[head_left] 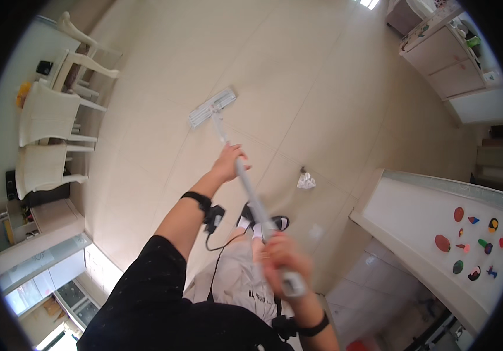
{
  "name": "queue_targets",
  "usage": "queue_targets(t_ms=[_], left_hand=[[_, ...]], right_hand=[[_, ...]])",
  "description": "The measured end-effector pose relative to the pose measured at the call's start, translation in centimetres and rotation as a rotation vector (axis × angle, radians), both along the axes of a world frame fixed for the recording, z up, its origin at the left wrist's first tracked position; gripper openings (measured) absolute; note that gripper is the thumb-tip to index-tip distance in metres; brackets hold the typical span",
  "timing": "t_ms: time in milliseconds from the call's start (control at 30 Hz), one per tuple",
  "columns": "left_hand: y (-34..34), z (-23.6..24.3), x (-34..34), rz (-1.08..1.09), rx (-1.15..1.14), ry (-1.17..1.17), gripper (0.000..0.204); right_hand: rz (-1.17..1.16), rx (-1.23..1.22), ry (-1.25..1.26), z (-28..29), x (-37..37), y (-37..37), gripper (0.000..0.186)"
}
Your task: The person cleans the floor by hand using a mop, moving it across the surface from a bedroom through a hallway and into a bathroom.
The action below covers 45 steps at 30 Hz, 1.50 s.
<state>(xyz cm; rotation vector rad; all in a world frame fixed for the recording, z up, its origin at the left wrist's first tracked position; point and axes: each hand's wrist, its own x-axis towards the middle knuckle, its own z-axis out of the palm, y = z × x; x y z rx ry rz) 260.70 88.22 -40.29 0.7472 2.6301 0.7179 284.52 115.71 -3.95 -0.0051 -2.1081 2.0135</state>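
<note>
A flat mop with a pale grey pole runs from my body out over the tiled floor. Its rectangular light-grey head rests on the tiles ahead of me. Midway down the pole, my left hand is wrapped round it. Close to my body my right hand, smeared by motion, grips the upper end, and the pole's end cap sticks out past it. A crumpled, shiny whitish scrap lies on the floor to the right of the pole.
White chairs stand along a table at the left. A white panel with colourful magnets rises at the right, and a pale cabinet stands at the far right. My feet in dark slippers are below the pole.
</note>
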Motion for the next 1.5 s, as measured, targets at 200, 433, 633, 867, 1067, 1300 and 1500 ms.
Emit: queue_targets(t_ms=[200, 433, 633, 867, 1067, 1300, 1500], left_hand=[[22.0, 3.0, 23.8, -0.335, 0.335, -0.329, 0.030], [26.8, 13.0, 27.5, -0.520, 0.307, -0.546, 0.023], [17.1, 14.2, 21.7, -0.229, 0.376, -0.402, 0.028], [-3.9, 7.7, 4.7, 0.334, 0.015, -0.073, 0.037], [-11.3, 0.9, 2.2, 0.644, -0.147, 0.023, 0.062], [5.7, -2.4, 9.2, 0.228, -0.391, -0.266, 0.046], [29.3, -4.6, 27.6, -0.124, 0.147, -0.140, 0.038]], right_hand=[[-0.148, 0.192, -0.215, 16.0, 10.5, 11.8, 0.023], [-0.520, 0.181, -0.228, 21.1, 11.9, 8.8, 0.027], [0.056, -0.049, 0.243, 18.3, 4.7, 10.5, 0.033], [0.725, 0.138, 0.120, 4.8, -7.5, -0.8, 0.026], [0.589, 0.078, 0.212, -6.9, -11.0, -10.0, 0.023], [0.331, 0.019, -0.041, -8.9, 1.2, 7.5, 0.017], [0.201, 0.098, -0.238, 4.2, 9.8, 29.4, 0.009]])
